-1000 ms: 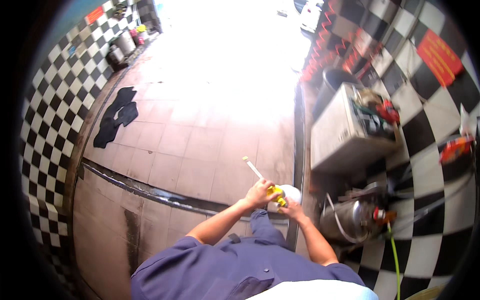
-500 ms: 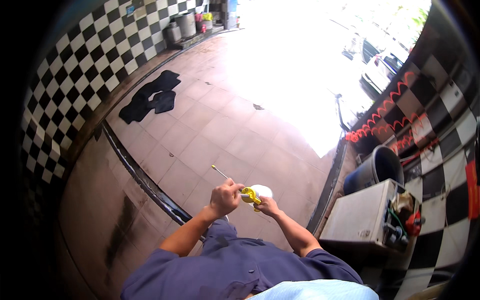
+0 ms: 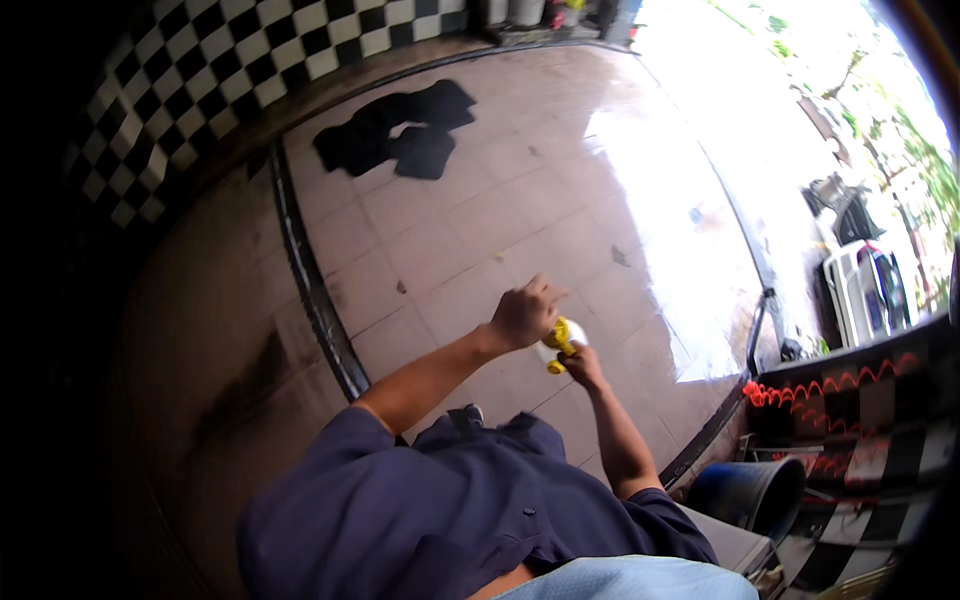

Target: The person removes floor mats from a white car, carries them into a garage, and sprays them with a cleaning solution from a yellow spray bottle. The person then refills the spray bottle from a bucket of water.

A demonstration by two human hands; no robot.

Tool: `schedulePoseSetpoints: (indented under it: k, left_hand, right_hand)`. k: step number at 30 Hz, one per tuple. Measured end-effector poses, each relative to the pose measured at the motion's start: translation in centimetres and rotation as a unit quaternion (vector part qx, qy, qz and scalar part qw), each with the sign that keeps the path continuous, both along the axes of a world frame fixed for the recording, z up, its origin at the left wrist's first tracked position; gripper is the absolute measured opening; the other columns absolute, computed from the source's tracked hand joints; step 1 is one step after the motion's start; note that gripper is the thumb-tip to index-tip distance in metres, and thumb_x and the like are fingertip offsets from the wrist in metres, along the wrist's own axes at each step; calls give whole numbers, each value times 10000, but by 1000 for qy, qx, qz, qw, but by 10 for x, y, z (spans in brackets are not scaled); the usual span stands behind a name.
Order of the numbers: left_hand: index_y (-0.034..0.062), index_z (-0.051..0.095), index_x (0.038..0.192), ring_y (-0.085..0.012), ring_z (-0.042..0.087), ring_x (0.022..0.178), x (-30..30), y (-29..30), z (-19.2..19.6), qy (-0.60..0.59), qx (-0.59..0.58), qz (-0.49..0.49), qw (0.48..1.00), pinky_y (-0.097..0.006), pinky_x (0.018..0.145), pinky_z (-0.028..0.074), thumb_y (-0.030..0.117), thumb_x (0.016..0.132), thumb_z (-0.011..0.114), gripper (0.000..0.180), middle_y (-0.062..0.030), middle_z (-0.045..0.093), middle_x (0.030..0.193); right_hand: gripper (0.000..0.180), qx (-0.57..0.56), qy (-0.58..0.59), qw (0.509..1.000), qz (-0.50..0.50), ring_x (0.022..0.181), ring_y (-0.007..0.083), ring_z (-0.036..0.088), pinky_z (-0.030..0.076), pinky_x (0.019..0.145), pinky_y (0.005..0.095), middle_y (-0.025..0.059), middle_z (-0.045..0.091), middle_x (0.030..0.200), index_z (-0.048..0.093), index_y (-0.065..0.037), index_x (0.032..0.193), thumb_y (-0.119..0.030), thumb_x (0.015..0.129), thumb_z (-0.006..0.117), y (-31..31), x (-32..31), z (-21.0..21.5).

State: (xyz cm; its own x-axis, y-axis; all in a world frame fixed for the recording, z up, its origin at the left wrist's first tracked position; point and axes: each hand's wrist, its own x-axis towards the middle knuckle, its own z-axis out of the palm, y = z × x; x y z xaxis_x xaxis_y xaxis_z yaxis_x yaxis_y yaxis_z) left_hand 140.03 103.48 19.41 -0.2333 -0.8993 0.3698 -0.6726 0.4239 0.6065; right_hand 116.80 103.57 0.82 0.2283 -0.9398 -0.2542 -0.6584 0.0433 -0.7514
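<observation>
A spray gun [image 3: 563, 338] with a yellow body and a white bottle [image 3: 577, 331] is held in front of my body, above the tiled floor. My right hand [image 3: 581, 364] is wrapped around its yellow handle. Closed against the yellow head is my left hand [image 3: 524, 314], with its back toward me. Its fingers point away, and they hide the gun's front part and the thin metal tube.
Dark floor mats [image 3: 425, 152] lie on the tiles at far left. A dark channel [image 3: 310, 270] crosses the floor at left. On the right are a blue bucket [image 3: 735, 492], red coiled hoses [image 3: 830, 388] and a white cabinet [image 3: 727, 535]. A white car [image 3: 868, 290] stands outside.
My view has turned right. Both hands are farther out with the spray gun. The metal tube that stuck out past my left hand is no longer visible.
</observation>
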Motion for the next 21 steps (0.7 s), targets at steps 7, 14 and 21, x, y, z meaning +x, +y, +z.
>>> schedulePoseSetpoints:
  k: [7, 14, 21]
  left_hand:
    - [79, 587, 1111, -339, 620, 724, 86, -197, -107, 25, 20, 97, 995, -425, 628, 527, 75, 779, 513, 340, -166, 561, 938]
    - [72, 532, 1174, -283, 569, 928, 206, -395, -149, 65, -9, 258, 964, -390, 794, 490, 260, 825, 631, 408, -150, 504, 1055]
    - [23, 620, 935, -211, 597, 752, 448, -315, -307, 270, 147, 518, 798, -337, 697, 495, 259, 800, 688, 280, -102, 609, 824]
  right_hand:
    - [327, -82, 117, 986, 88, 699, 347, 623, 478, 632, 411, 178, 621, 697, 605, -28, 787, -343, 730, 667, -202, 135, 41]
    - [582, 6, 44, 989, 138, 669, 340, 622, 477, 626, 417, 218, 620, 712, 585, 44, 802, -537, 831, 576, -440, 253, -29]
    - [666, 227, -55, 970, 66, 527, 101, 465, 400, 449, 273, 18, 489, 645, 594, -13, 919, -653, 865, 419, -639, 368, -64]
